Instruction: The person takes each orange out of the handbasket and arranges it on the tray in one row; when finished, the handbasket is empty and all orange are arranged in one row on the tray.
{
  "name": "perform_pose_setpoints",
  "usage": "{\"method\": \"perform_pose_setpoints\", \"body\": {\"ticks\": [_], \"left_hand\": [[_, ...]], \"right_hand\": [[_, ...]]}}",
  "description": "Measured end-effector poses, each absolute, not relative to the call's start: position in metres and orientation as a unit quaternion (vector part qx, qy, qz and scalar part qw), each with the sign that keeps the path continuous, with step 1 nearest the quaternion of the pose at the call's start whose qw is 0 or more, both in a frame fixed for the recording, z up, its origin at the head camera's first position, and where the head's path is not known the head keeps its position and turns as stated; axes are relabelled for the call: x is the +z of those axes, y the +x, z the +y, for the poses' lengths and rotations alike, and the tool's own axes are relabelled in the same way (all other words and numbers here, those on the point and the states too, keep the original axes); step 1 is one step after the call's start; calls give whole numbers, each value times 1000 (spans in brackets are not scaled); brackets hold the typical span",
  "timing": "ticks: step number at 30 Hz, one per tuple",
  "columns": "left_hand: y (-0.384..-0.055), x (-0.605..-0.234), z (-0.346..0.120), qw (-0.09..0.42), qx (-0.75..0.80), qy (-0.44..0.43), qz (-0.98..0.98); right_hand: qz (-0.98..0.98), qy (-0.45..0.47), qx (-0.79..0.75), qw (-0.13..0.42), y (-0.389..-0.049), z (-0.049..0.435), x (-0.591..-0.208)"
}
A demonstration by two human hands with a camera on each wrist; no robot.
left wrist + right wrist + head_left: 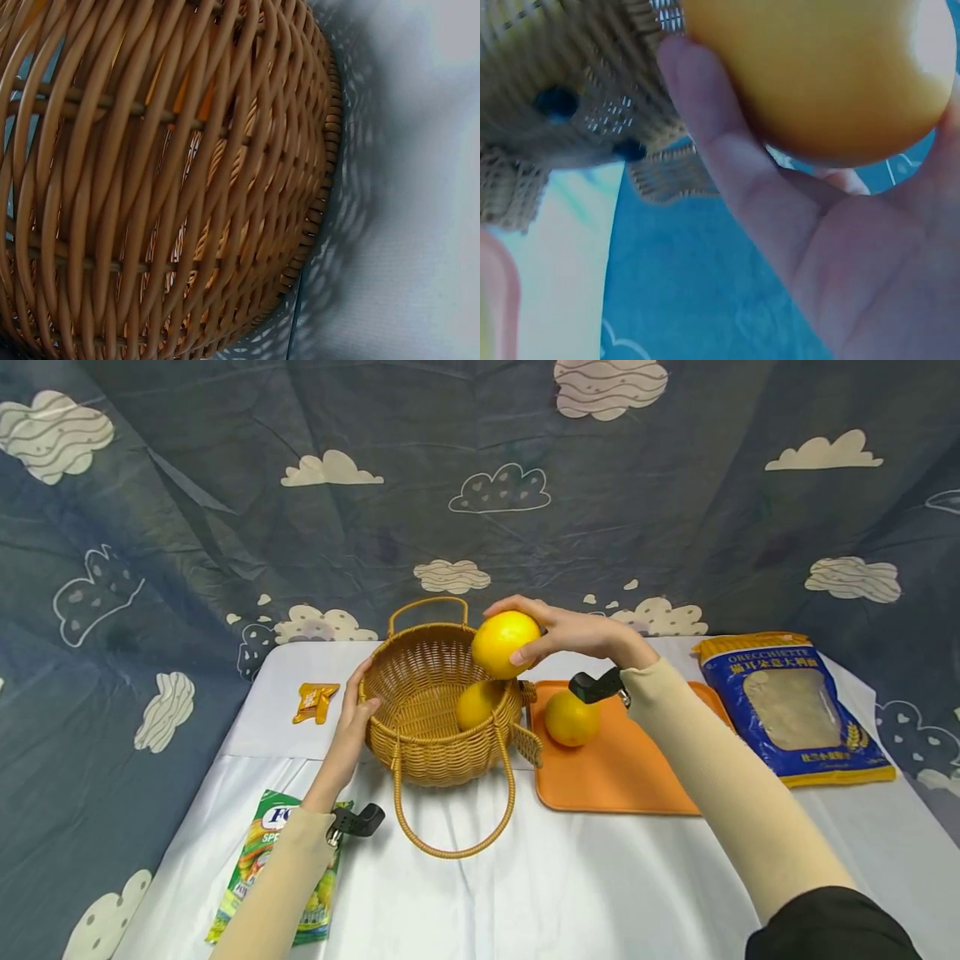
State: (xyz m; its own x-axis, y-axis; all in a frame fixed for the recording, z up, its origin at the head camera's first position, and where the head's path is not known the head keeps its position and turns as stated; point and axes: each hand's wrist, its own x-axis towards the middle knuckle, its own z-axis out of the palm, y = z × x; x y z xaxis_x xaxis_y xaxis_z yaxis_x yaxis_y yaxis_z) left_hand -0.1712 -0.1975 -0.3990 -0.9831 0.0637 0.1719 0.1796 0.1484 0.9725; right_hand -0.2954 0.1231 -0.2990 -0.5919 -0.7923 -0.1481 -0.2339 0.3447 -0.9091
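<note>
In the head view a wicker basket stands on the white cloth. My left hand grips its left rim, thumb over the edge. The left wrist view is mostly filled by the woven basket wall. My right hand holds a yellow-orange orange over the basket's right rim. Thumb and fingers wrap that orange in the right wrist view. Inside the basket lies another orange, partly hidden by the held one. A third orange sits on the orange tray to the right.
One basket handle hangs down at the front; the other handle stands up behind. A small orange packet lies left of the basket. The green bag is partly under my left forearm. A blue pasta bag overlaps the tray's right side.
</note>
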Motion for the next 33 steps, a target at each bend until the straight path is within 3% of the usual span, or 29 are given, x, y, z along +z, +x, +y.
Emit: {"method": "perform_pose_setpoints", "body": {"ticks": [8,16,33], "left_hand": [[-183,-422,-206,47,-650,-75,-755],[-186,-430,-207,58,-651,-79,-753],[-186,-430,-206,56,-650,-83,-753]], "right_hand": [[711,-303,-551,316,-284,170,-313],[754,-235,-550,272,-270,204,-325],[751,-160,-595,236,-249,250,-363]]}}
